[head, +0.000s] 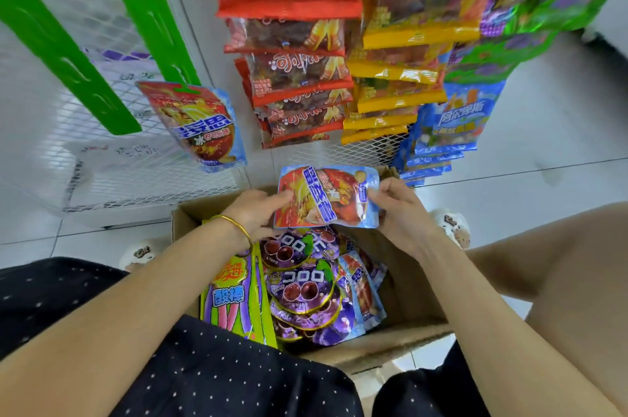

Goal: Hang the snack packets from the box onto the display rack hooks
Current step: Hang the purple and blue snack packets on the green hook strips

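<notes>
Lap: dark dotted fabric (204, 365), bottom left of the frame.
Green strips (61, 49): upper left, on the white mesh rack (102, 171).
Hung packet (200, 127): dangles from one strip's lower end.
Left hand (253, 214): centre, pinching the left edge of the red-and-blue packet (328, 197).
Box (407, 280): below the red-and-blue packet, holding purple packets (306, 287).
Right hand (401, 212): pinches the same packet's right edge.
Red rows (292, 42), yellow rows (401, 76): upper centre and right.

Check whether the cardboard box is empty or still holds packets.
Not empty: purple grape packets and a yellow-green packet lie inside the box.
</notes>
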Available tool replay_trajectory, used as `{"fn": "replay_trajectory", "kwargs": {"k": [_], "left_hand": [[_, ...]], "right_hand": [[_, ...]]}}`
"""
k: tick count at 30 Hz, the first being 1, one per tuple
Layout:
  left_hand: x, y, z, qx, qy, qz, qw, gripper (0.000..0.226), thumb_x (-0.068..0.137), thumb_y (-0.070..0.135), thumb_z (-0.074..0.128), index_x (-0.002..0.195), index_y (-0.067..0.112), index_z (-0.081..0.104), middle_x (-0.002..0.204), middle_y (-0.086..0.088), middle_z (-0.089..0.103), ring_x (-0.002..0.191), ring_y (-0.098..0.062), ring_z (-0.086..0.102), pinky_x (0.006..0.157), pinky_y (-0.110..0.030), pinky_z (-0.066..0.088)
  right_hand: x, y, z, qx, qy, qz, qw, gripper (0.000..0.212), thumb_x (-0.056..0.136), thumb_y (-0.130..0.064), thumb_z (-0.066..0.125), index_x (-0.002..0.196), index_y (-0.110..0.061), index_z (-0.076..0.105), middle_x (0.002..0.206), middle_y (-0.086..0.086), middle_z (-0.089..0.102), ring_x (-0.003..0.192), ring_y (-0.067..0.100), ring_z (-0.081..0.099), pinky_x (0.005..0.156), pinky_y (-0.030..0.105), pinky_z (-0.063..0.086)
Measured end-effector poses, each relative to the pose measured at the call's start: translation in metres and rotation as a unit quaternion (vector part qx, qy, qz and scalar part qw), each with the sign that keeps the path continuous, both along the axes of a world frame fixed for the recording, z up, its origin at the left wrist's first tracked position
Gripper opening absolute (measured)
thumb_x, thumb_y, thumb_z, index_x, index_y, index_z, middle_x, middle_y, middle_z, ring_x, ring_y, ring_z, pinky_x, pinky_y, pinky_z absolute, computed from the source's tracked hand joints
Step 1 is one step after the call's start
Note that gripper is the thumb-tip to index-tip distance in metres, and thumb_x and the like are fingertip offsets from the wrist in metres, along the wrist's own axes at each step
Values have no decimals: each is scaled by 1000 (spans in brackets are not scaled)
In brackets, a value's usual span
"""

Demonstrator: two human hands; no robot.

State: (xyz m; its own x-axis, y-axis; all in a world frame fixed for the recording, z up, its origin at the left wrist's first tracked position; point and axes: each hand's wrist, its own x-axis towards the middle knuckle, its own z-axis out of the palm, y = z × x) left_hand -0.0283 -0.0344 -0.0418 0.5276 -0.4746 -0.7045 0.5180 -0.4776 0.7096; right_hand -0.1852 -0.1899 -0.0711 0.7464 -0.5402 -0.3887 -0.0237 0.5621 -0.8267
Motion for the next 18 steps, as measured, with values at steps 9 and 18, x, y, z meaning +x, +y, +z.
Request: {"fn": "replay_trajectory", "kwargs": {"k": [9,18], "left_hand": [[26,39,61,-35,-360,-154,920,9,82,-1,64,76,5,59,83,-22,64,75,-22,58,75,-42,51],[62,65,121,-81,-477,-169,859,14,78,3,69,75,17,67,73,2,66,66,-1,60,71,-25,50]], "right_hand": [[39,37,20,-345,150,144,915,64,81,-20,71,135,-18,37,130,-9,46,118,5,45,96,20,38],[109,92,105,-518,-27,107,848,17,85,-17,66,81,-26,53,76,-12,53,71,-5,50,63,13,38]]}}
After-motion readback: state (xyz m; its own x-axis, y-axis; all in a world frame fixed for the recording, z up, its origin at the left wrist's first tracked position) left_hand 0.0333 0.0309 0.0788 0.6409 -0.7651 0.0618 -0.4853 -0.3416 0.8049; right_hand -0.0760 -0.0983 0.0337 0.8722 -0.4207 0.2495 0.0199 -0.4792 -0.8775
